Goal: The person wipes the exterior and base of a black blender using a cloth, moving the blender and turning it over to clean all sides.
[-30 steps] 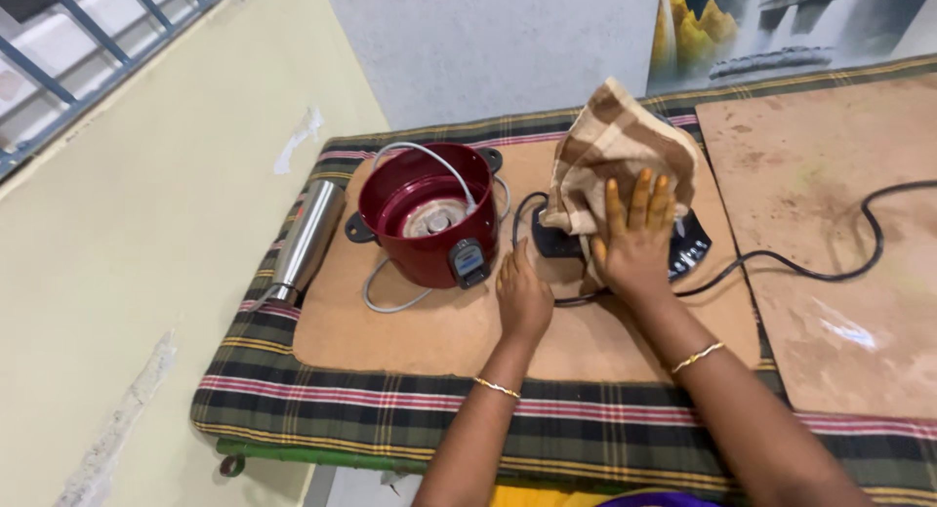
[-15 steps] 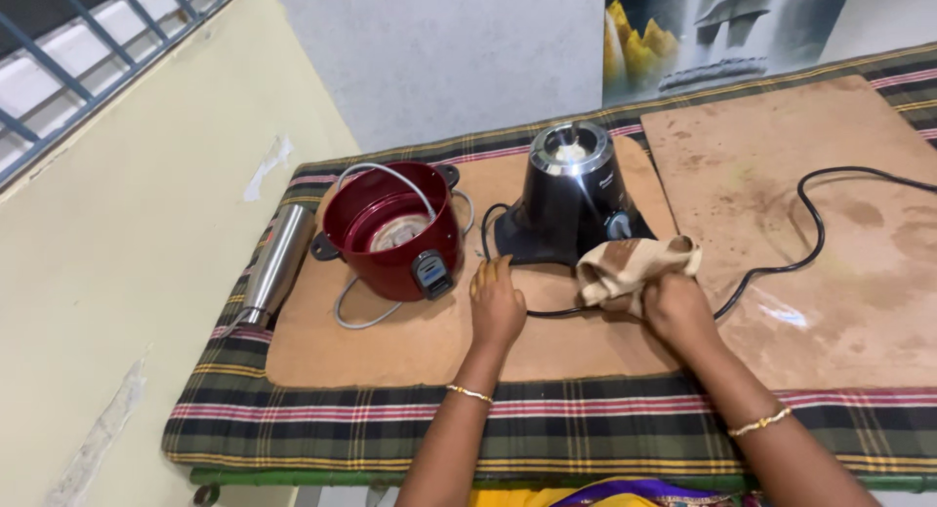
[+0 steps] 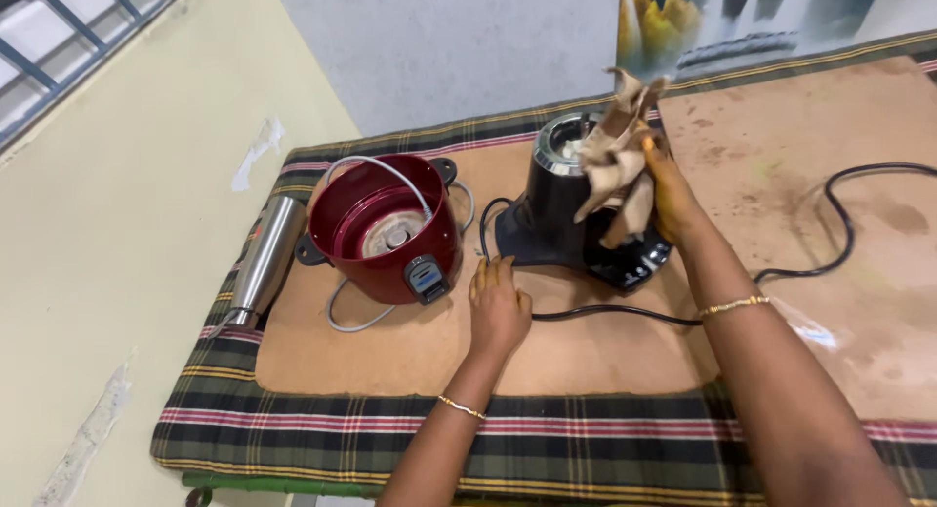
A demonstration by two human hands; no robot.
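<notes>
A black mixer base with a silver top stands on a brown board. My right hand grips a bunched brown-and-cream checked cloth and holds it up against the upper right side of the mixer base. My left hand rests flat on the board in front of the mixer, its fingers spread, close to the black power cord. To the left of that hand stands a dark red electric cooker pot with a grey cord draped over its rim.
A steel flask lies at the left edge of the plaid cloth-covered table. A second stained board lies to the right, with the black cord looping across it. A cream wall stands at the left, a grey wall and picture behind.
My right hand has lifted the cloth from the board in front of the mixer up to the mixer's top right side. My left hand has stayed on the board.
</notes>
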